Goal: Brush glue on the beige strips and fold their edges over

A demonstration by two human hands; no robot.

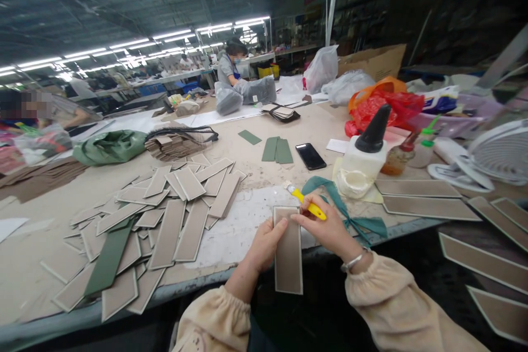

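Observation:
My left hand (261, 243) grips a beige rectangular panel (289, 264) with pale edges, its thumb on the upper face. The panel juts out over the table's front edge. In my right hand (329, 226) is a small yellow-handled tool (310, 204), its pale tip pointing up and left; the tip's kind is too small to tell. The right fingertips touch or nearly touch the panel's upper right edge. A heap of similar panels (167, 231) lies to the left, with a dark green strip (109, 256) on it. Beyond my right hand lies a teal cloth strip (322, 184).
A white bottle with a black cone cap (363, 159) stands at the right, near finished-looking panels (429, 206) and a white fan (501, 151). A phone (310, 156) and green pieces (277, 150) lie ahead. A co-worker (231, 66) sits across the table.

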